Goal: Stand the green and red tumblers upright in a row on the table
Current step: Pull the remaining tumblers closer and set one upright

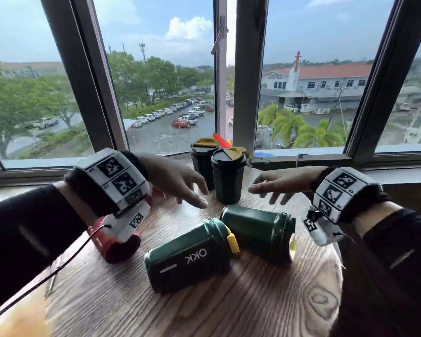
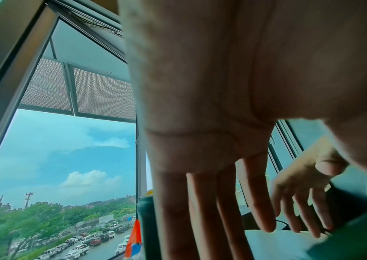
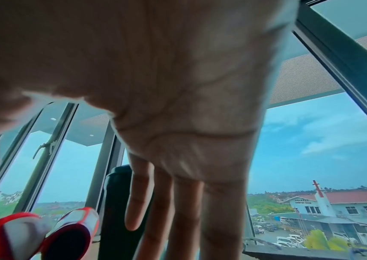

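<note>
On the round wood-grain table, I see two dark green plastic tumblers lying on their sides, long axes horizontal, lids pointing right. Two more stand upright near the window. My left hand and right hand hover released, fingers extended, grasping nothing.

Head view looks down; wrist views close under palms, windowward.

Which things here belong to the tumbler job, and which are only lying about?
Job:
- two upright green tumblers
- two lying green tumblers
- lying red tumbler
- wooden table

Lying about:
- orange-red item at the window
- black cable
</note>
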